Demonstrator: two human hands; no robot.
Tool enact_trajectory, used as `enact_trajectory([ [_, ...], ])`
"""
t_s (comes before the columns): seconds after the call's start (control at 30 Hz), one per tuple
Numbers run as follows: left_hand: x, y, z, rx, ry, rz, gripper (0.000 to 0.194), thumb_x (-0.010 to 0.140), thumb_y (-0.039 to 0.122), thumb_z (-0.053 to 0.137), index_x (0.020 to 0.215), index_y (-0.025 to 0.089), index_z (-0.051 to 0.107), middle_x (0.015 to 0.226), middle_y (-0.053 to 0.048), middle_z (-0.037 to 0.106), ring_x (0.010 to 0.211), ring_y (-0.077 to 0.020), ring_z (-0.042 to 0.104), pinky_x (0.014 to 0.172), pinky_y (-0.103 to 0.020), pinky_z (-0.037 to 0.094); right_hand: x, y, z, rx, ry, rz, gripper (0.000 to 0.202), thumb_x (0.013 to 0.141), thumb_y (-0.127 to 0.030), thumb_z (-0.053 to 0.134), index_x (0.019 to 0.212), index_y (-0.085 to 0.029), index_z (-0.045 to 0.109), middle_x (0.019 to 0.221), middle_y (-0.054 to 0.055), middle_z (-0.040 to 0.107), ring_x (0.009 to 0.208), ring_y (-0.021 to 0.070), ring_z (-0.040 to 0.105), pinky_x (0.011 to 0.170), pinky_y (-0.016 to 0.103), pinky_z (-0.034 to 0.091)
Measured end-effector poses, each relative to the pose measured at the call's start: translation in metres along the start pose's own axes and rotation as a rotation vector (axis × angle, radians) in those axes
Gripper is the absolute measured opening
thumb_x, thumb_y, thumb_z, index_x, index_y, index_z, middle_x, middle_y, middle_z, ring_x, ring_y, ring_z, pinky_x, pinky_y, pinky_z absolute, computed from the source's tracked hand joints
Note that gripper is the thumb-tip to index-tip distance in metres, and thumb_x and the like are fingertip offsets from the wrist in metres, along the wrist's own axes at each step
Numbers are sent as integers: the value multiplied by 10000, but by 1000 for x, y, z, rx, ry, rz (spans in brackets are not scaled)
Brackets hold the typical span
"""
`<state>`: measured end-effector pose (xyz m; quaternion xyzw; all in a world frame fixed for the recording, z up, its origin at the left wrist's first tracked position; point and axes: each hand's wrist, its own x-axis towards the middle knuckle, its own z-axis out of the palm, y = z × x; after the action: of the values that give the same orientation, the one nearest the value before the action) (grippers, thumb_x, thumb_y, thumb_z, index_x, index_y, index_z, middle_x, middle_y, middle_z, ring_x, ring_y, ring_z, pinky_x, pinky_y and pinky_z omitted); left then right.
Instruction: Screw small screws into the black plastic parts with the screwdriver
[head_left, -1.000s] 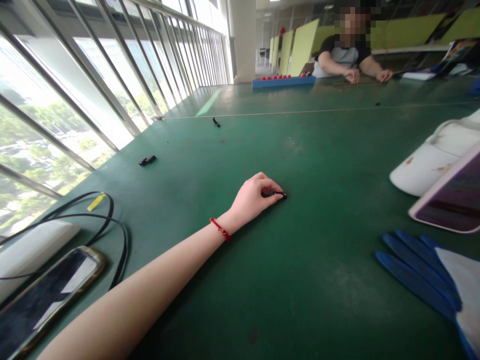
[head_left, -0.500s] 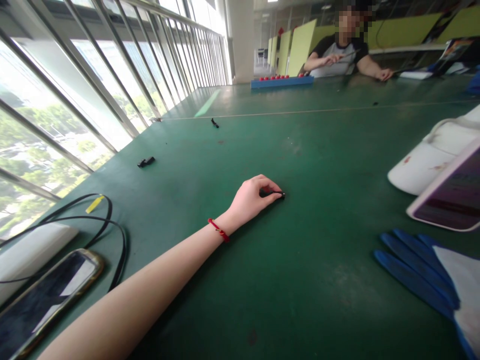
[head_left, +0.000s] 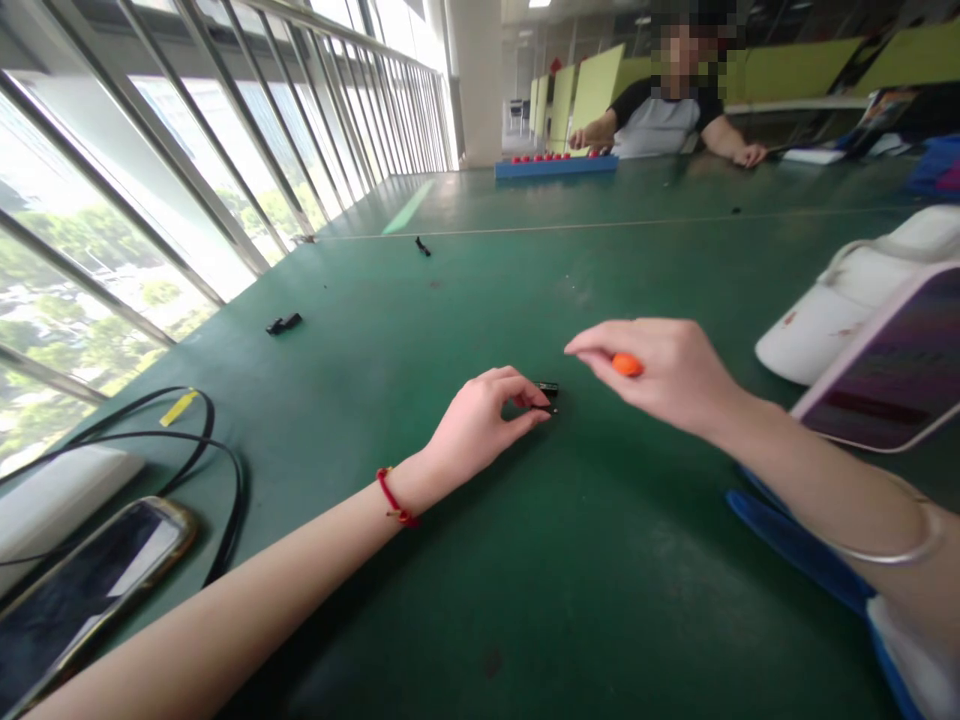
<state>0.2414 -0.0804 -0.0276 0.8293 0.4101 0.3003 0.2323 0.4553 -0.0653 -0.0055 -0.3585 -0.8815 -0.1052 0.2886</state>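
My left hand [head_left: 484, 415] rests low over the green table [head_left: 600, 560], thumb and fingers pinched on a small black part [head_left: 553, 409], mostly covered by the fingertips. Just beyond those fingertips lies another small black piece [head_left: 549, 388]; whether the two are joined I cannot tell. To the right, my right hand [head_left: 664, 365] is raised above the table, its fingers closed around an orange-ended tool [head_left: 628, 364]. Only the rounded orange end shows, and the remainder is hidden in the hand.
Small black parts [head_left: 283, 323] lie toward the railing [head_left: 315, 110]. A phone [head_left: 112, 590] and black cable [head_left: 236, 480] are at left. On the right are a white container [head_left: 817, 310], a pink-edged screen [head_left: 885, 370] and a blue glove [head_left: 795, 545]. Across the table sits a person [head_left: 660, 125].
My right hand has come in from the right with the orange-ended tool. The left hand has shifted slightly left and down in view. The person opposite has moved a hand to the blue rack.
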Motion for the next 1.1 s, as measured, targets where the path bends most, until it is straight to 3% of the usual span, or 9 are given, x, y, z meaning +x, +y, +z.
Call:
enact_trajectory([
  [0.1,-10,2,-1,41,-34,-51,76,783,217,624,819,173,674,841,-27,643,792,-143,589,744,-278,471,-4,-2,14,-25,-142,83,223,886,-328,486,986,-207,644,919,15,704,718,137,642,618,258,478],
  [0.23,-10,-2,4,26,-35,-80,82,784,213,618,826,179,679,834,-27,642,790,-147,588,744,-283,475,-9,-2,27,-29,-253,237,325,817,-434,546,1055,-230,628,1022,13,701,841,200,663,647,288,468],
  [0.33,-6,-6,7,32,-49,-55,76,782,209,617,810,187,684,859,-32,642,846,-164,583,788,-301,473,-9,-1,33,-2,-281,251,274,817,-413,540,1005,-246,649,996,-3,709,846,196,663,658,283,458],
  [0.57,-10,-5,5,76,-16,-65,156,746,233,654,892,193,697,900,-49,633,885,-194,576,825,-348,472,-7,-2,41,36,-257,274,203,828,-340,531,965,-260,658,910,-20,720,779,162,659,624,249,416],
  [0.77,-9,-8,5,31,1,-110,81,758,234,646,785,198,712,875,-37,623,874,-174,579,815,-320,469,-4,-1,45,39,-231,298,195,822,-357,540,955,-272,654,783,-22,705,679,157,641,550,238,355],
  [0.87,-9,-10,6,10,-4,-107,61,754,220,649,763,196,705,867,-29,627,854,-162,583,811,-308,471,-6,-2,43,56,-202,298,259,815,-348,545,1046,-254,616,713,-19,677,604,142,605,530,232,346],
  [0.93,-10,-10,6,41,-4,-76,63,764,226,642,764,201,700,868,-25,632,842,-160,583,805,-311,472,-9,-5,38,76,-174,286,266,818,-326,533,1057,-231,600,670,-22,650,571,127,574,540,230,362],
  [1.1,-16,-5,5,194,54,108,120,826,244,579,778,200,680,868,-26,652,816,-155,568,746,-295,473,-19,-20,25,186,-134,144,92,786,-249,549,815,-217,631,728,-27,671,603,107,565,618,230,405],
])
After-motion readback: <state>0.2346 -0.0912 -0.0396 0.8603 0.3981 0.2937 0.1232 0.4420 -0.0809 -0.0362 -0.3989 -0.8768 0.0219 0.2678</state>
